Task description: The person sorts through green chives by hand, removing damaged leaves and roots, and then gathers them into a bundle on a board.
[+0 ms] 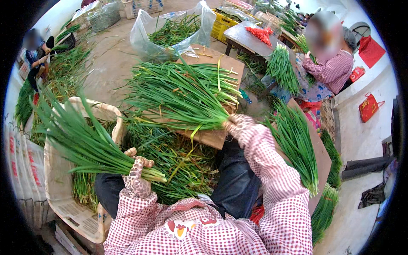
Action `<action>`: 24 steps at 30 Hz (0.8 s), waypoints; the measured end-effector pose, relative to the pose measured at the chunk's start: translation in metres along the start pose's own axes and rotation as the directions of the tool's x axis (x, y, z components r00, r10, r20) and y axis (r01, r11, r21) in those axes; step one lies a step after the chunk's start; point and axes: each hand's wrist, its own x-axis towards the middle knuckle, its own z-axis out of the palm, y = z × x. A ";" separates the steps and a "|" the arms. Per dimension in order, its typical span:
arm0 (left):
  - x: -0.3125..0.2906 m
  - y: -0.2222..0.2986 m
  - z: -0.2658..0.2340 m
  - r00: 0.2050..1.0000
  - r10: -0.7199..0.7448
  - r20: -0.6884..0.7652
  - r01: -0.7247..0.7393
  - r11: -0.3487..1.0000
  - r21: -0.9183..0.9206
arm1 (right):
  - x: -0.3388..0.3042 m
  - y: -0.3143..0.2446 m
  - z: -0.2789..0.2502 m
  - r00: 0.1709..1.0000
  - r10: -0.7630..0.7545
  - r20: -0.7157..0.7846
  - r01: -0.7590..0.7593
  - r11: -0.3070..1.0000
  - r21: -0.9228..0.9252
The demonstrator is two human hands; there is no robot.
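My left hand point(139, 177), in a spotted glove, is closed around the pale stem ends of a bunch of garlic chives point(91, 140). The long leaves fan out to the upper left over the crate and look slightly smeared by motion. In front of me a pile of garlic chives point(178, 91) lies across a brown board point(208, 138). At the near right edge of that pile my right hand point(239, 126), also gloved, is closed on the stem ends of some chives. Its fingers are partly blurred. Loose leaves point(170, 153) heap up below the board, between my knees.
A cream plastic crate point(53, 178) stands at my left. A clear plastic bag point(142, 38) of leaves sits beyond the board. More chives point(295, 146) lie on a board at my right. One person point(329, 70) handles chives at the far right, another point(36, 59) at the far left.
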 end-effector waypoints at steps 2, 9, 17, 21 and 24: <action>-0.002 0.006 -0.005 0.999 0.037 0.036 -0.036 0.999 -0.034 | -0.014 -0.002 -0.012 0.963 0.000 -0.270 0.053 0.981 0.188; -0.018 0.021 0.011 0.987 -0.050 0.155 0.061 0.996 -0.067 | 0.020 0.027 -0.036 0.987 -0.055 -0.151 -0.020 0.891 -0.454; -0.036 0.035 0.061 0.989 -0.134 -0.065 0.128 0.988 -0.083 | -0.035 -0.040 -0.132 0.686 0.017 -0.727 0.554 0.636 0.538; -0.043 0.024 0.093 0.943 -0.317 -0.104 0.301 0.943 -0.143 | -0.043 -0.060 -0.051 0.662 -0.246 -0.708 0.726 0.447 0.523; -0.030 -0.027 0.077 0.856 -0.506 -0.103 0.504 0.862 -0.054 | -0.071 -0.070 0.040 0.865 -0.128 -0.486 0.503 0.237 0.831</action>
